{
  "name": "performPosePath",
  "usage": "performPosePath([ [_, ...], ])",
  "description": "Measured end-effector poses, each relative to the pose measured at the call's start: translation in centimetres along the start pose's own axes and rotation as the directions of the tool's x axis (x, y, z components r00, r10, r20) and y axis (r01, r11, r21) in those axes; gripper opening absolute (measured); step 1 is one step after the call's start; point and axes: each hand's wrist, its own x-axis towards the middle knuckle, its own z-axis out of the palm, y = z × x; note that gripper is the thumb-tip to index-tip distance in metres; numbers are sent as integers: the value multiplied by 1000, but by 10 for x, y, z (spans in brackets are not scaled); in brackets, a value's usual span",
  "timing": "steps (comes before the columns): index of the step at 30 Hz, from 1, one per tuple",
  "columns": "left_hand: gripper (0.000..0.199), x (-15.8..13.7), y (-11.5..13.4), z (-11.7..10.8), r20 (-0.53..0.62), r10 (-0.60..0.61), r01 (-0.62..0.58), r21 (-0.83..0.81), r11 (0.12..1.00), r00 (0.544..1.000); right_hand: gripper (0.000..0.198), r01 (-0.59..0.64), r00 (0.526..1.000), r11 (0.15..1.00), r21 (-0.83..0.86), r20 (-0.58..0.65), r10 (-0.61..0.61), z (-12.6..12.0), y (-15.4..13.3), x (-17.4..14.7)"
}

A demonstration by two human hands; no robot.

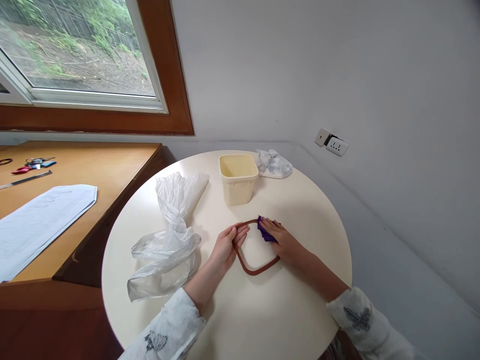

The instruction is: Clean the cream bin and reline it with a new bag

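A thin brown square ring with rounded corners (256,272) is between my two hands above the white round table (247,320). My left hand (225,245) grips its left side, thumb on top and fingers beneath. On the opposite upper corner, a crumpled purple cloth (264,233) is pressed to the ring by my right hand (285,242), whose fingers lie over it. Part of the ring's right side is hidden behind that hand. Just beyond stands a cream plastic bin (237,192), upright and uncovered.
A crumpled clear plastic bag (165,250) lies at the table's left. Behind the bin sits a knotted white bag (275,164). The wooden desk (123,160) at left bears papers (45,220), keys (37,162) and a long thin blade-like strip (28,180). A wall socket (337,145) is at right.
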Motion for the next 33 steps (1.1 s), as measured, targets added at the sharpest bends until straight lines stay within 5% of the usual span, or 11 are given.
performPosePath([
  [11, 23, -2, -1, 4, -74, 37, -36, 10, 999, 997, 82, -76, 972, 976, -205, -232, 27, 39, -44, -75],
  [19, 22, -3, -2, 5, -86, 75, -75, 6, 997, 993, 70, 102, 978, 970, -218, -155, -138, 51, -86, -62],
  [23, 21, -2, 0, 4, -83, 81, -81, 3, 997, 993, 63, 176, 958, 978, -111, -211, -196, 53, -96, -51],
  [28, 21, -3, 1, 2, -97, 82, -83, -8, 997, 992, 52, 211, 947, 977, 26, -253, -198, 44, -93, -45],
  [33, 20, -3, 4, 2, -113, 73, -75, -14, 997, 991, 45, 251, 947, 968, -22, -204, -250, 26, -75, -46],
])
